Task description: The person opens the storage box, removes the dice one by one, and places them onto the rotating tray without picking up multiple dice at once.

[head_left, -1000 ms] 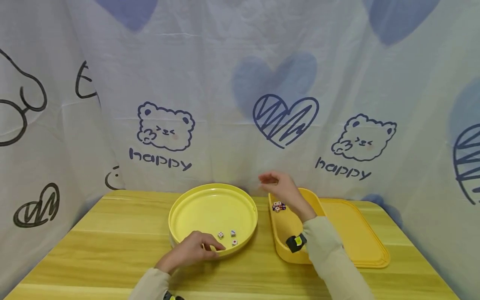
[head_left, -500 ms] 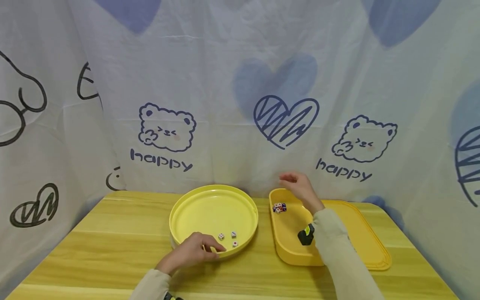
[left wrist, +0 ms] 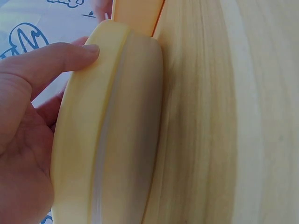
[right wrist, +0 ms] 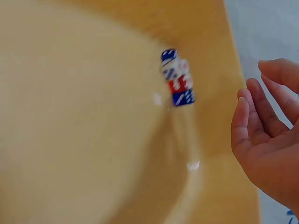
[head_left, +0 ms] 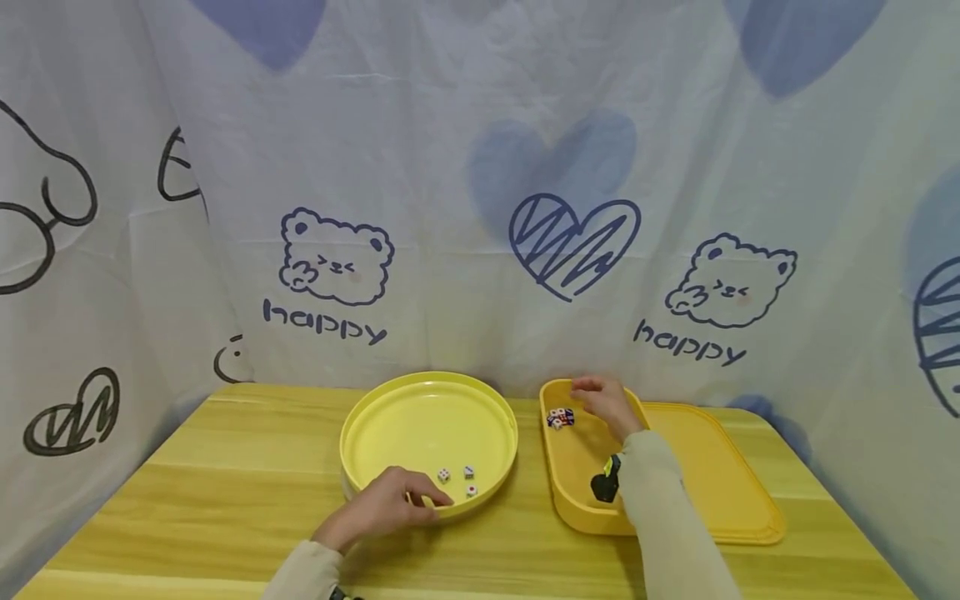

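Note:
A round yellow tray with a raised rim stands on the table, and three white dice lie near its front right edge. My left hand grips the tray's near rim, thumb on the outer wall and fingers over the inside. To the right, a cluster of blue, white and red dice sits along the left wall of a deep orange bin. Over the far end of that bin is my right hand, its fingers loosely bent. The right wrist view shows a gap between thumb and fingers, nothing held.
A flat orange lid or tray lies right of the bin, partly hidden by the right sleeve. The wooden table ends at a printed white curtain behind and at both sides.
My right hand has shifted right, away from above the dice cluster, then come lower over the bin's far end. My left hand keeps its hold on the round tray's rim.

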### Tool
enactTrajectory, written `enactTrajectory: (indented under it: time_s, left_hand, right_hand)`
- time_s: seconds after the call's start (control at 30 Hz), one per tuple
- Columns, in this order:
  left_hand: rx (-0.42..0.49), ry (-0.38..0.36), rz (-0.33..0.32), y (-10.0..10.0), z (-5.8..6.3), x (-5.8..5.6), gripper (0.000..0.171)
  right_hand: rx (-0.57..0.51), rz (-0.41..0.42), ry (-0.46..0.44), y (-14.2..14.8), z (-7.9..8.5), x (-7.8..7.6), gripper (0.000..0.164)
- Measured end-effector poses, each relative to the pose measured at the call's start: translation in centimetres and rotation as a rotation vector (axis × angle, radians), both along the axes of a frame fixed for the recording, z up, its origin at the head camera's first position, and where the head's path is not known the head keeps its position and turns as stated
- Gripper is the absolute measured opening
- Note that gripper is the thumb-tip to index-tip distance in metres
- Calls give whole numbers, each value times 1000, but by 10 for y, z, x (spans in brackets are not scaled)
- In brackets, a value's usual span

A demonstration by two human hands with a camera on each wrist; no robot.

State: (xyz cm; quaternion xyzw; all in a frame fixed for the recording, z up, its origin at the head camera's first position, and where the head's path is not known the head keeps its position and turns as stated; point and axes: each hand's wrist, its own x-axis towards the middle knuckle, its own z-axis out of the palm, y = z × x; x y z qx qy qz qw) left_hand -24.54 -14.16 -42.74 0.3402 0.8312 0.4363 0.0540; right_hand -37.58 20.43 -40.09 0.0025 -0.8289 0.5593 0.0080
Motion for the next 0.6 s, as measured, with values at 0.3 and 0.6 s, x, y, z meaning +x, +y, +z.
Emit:
enactTrajectory:
  time_s: [0.3, 0.6]
  left_hand:
    - [-15, 2, -1, -3, -1, -1, 15]
    - [-31, -13, 16, -3, -3, 0, 16]
  right_hand:
    - [31, -11, -33, 10, -26, -2, 30]
    - [-21, -46, -43, 14, -46, -7, 28]
